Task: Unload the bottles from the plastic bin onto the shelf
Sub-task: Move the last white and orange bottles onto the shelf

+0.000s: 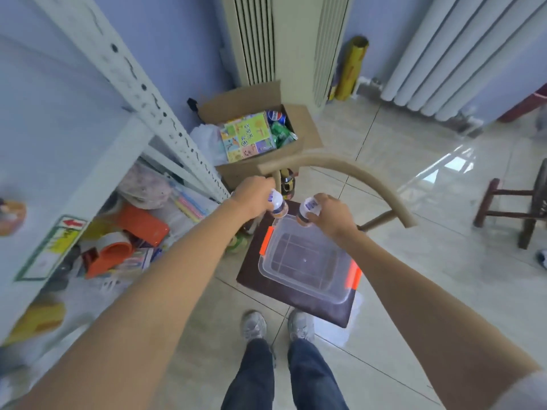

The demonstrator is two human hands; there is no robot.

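A clear plastic bin (307, 287) with orange latches sits on a dark chair seat (328, 313) and looks bare inside. My left hand (251, 196) grips a small bottle (278, 205) with a white and blue label, held above the bin's far left corner. My right hand (331, 214) grips a second, similar bottle (307, 214) above the bin's far edge. Both bottles point toward me, bottoms up. The white metal shelf (88, 184) stands to the left, its lower level crowded with goods.
The chair's curved tan backrest (355, 179) arches behind the bin. An open cardboard box (302, 125) of cans and packets sits on the floor beyond. A wooden stool (509, 208) stands at right. Orange items (142, 223) lie on the shelf. My feet (278, 325) stand by the chair.
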